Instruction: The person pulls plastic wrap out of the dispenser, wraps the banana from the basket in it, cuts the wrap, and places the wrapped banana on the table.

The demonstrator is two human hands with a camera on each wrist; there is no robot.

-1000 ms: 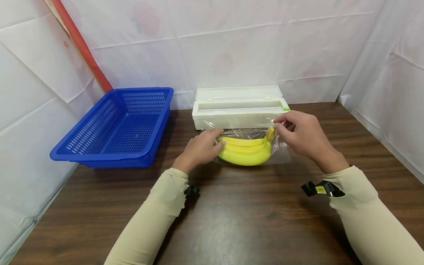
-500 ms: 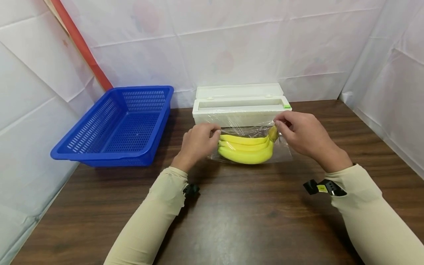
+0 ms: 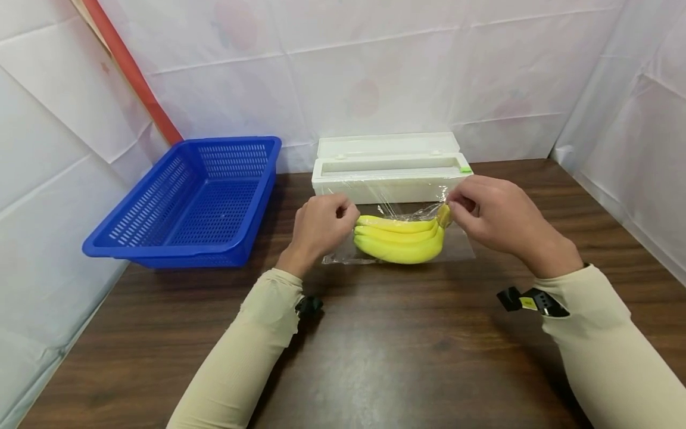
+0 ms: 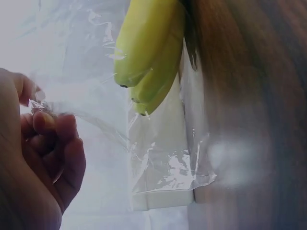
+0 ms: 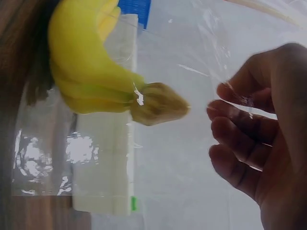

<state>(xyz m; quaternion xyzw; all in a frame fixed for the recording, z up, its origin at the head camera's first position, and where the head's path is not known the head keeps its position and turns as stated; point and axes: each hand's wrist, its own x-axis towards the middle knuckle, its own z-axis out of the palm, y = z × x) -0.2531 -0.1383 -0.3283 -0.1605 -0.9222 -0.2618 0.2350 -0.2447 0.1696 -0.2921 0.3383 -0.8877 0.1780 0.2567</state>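
A bunch of yellow bananas [image 3: 399,238] lies on clear plastic wrap [image 3: 458,247] on the table, its brown stem [image 5: 160,104] pointing right. The film runs back to the white wrap dispenser box [image 3: 391,190], which stands behind with its lid up. At the left tips of the bananas, my left hand [image 3: 323,227] pinches gathered film between thumb and fingers, as the left wrist view shows. By the stem, my right hand [image 3: 501,217] holds film between thumb and fingertips; the clear film is hard to trace there.
A blue plastic basket [image 3: 236,241] with slotted walls stands at the left of the brown wooden table [image 3: 386,357]. White patterned sheeting [image 3: 375,71] hangs behind and at both sides. A green piece [image 3: 465,169] sits on the box's right end.
My left hand has come off the banana tips, moved slightly back and now pinches the film. My right hand has stayed by the stem, shifting slightly right. The film's left edge shows more.
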